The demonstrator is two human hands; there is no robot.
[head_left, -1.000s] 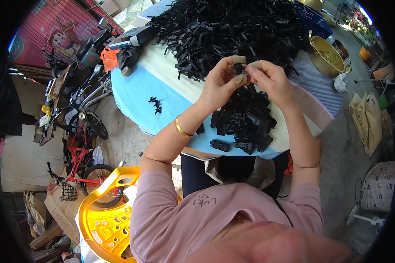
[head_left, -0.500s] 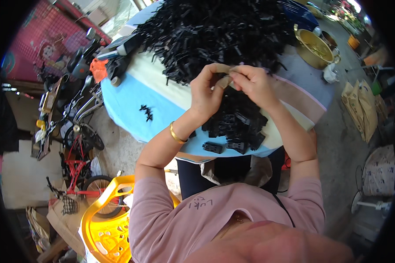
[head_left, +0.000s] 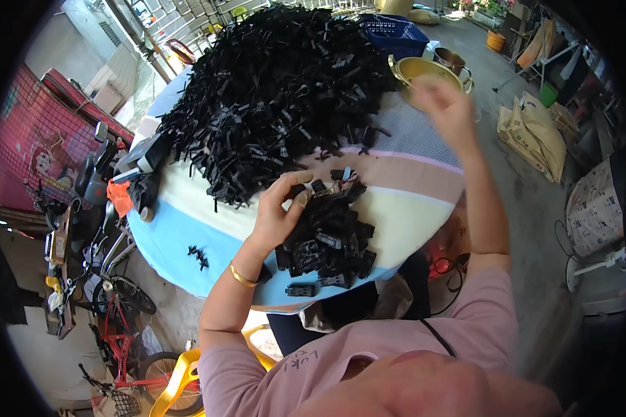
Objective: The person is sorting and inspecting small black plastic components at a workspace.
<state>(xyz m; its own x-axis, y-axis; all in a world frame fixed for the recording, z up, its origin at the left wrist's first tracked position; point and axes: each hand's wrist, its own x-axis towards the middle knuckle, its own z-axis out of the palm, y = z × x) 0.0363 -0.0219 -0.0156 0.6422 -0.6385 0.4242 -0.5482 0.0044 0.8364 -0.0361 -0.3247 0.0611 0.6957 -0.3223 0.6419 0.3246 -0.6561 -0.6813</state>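
Observation:
My left hand (head_left: 275, 212), its fingertips covered in tan wraps, is curled in a pinch around a small black plastic part, mostly hidden by the fingers. It hovers at the left edge of a small pile of black plastic parts (head_left: 327, 240) near the table's front edge. Over the near rim of a gold-coloured two-handled pot (head_left: 389, 66) is my right hand (head_left: 448, 115), smeared by motion; what its fingers hold, if anything, does not show. A large heap of black plastic parts (head_left: 278, 90) covers the far side of the table.
A striped cloth (head_left: 181, 229) covers the round table, with a few black bits (head_left: 198, 257) at left. Behind the pot are a blue basket (head_left: 396, 35) and a metal mug (head_left: 451, 59). A yellow chair (head_left: 177, 382) and red bicycle (head_left: 122, 354) stand at left.
My hands, together over the small pile before, are apart now. The right has swung far right to the pot; the left stays by the pile. The view has shifted, showing more beyond the table.

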